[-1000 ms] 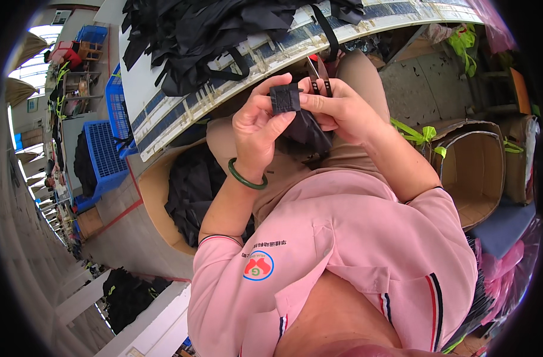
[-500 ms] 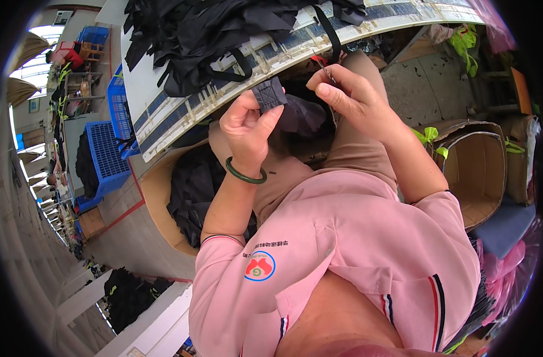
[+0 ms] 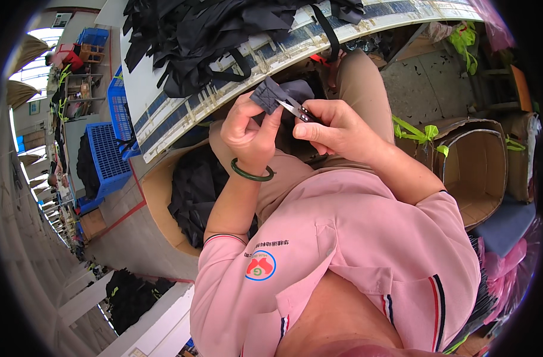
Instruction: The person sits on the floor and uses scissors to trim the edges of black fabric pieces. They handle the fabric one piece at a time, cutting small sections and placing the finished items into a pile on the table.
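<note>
My left hand (image 3: 247, 134), with a green bangle on the wrist, pinches a small piece of dark grey fabric (image 3: 270, 94) in front of my chest. My right hand (image 3: 337, 128) grips small metal thread snips (image 3: 298, 109), with the blades touching the fabric's edge. More dark fabric (image 3: 298, 89) lies on my lap behind the piece. I wear a pink shirt and tan trousers.
A work table (image 3: 164, 113) with a pile of black fabric and straps (image 3: 206, 35) runs across the top. A cardboard box (image 3: 164, 196) holding black cloth sits at my left, an open cardboard box (image 3: 480, 172) at my right. Blue crates (image 3: 108, 154) stand further left.
Both hands have come down and closer together. The left hand now holds up a small grey piece, and the right hand has brought the snips to its edge.
</note>
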Available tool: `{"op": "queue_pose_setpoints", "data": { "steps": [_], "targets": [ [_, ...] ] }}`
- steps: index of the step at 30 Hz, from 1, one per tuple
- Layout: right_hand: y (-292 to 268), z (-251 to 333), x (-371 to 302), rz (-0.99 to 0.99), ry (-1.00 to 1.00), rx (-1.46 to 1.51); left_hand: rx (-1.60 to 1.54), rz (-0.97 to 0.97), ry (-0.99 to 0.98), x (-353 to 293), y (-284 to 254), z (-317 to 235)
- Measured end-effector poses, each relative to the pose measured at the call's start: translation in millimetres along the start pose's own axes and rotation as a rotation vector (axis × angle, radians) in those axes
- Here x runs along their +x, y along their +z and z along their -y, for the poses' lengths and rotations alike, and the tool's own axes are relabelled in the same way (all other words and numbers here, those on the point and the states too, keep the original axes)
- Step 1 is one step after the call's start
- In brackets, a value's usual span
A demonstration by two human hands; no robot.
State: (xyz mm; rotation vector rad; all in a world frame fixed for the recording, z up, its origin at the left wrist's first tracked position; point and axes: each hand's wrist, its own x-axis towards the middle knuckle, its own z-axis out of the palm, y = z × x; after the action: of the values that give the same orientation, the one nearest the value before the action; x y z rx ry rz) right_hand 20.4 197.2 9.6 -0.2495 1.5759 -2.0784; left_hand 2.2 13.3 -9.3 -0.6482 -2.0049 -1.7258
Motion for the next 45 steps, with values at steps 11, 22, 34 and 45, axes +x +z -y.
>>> {"op": "queue_pose_setpoints", "data": {
  "steps": [11,22,34,45],
  "targets": [
    [4,4,0,-0.168,-0.168,-0.334,0.058,-0.007,0.060,-1,7,-1],
    [3,2,-3,-0.174,-0.166,-0.345,0.121,0.105,0.111,-2,1,1],
    [1,0,-5,-0.195,-0.186,-0.349,0.116,0.076,0.121,-3,8,-4],
    [-18,18,-13,-0.029,0.017,-0.307,-0.374,0.234,-0.319,6,-6,-5]
  ]
}}
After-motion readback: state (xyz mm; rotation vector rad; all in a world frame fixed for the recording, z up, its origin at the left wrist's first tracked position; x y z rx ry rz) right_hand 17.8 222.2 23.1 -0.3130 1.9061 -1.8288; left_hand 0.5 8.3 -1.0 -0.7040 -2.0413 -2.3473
